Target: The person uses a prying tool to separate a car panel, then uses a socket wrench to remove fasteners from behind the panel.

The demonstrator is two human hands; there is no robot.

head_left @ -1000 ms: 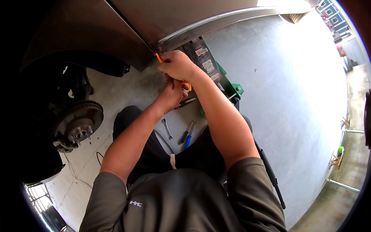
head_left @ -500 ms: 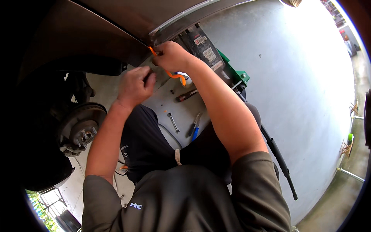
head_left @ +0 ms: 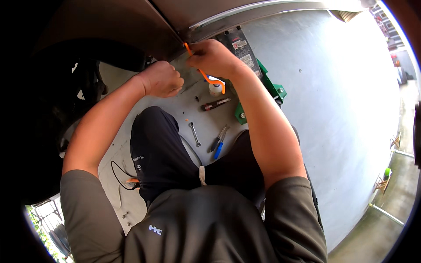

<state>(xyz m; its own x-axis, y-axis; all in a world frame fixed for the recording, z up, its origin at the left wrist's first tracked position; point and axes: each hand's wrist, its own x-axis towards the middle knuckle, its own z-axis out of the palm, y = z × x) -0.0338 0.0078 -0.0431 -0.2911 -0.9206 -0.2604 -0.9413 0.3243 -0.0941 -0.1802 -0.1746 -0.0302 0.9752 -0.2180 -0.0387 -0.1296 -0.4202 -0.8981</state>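
My right hand (head_left: pixel 215 58) is closed around a bright orange wavy strip (head_left: pixel 214 81). The strip's upper end meets the lower edge of the dark car body panel (head_left: pixel 144 26), by the seam beside the door; its curled lower end hangs free. To the left, under the fender's edge, my left hand (head_left: pixel 162 79) is curled into a fist, knuckles toward the right hand. Whatever its fingers may hold is hidden. Below the strip's lower end stands a white bottle (head_left: pixel 215 89).
On the floor between my knees lie a wrench (head_left: pixel 194 134), pliers with blue and dark handles (head_left: pixel 219 147) and a dark red-and-black tool (head_left: pixel 215 104). A green floor jack (head_left: pixel 275 91) stands right of the hands. A black cable (head_left: pixel 117 173) loops beside my left leg.
My left fist has turned and shifted a little to the right and up. The right hand has stayed on the orange strip by the panel. The view has shifted, hiding the brake disc behind my left arm.
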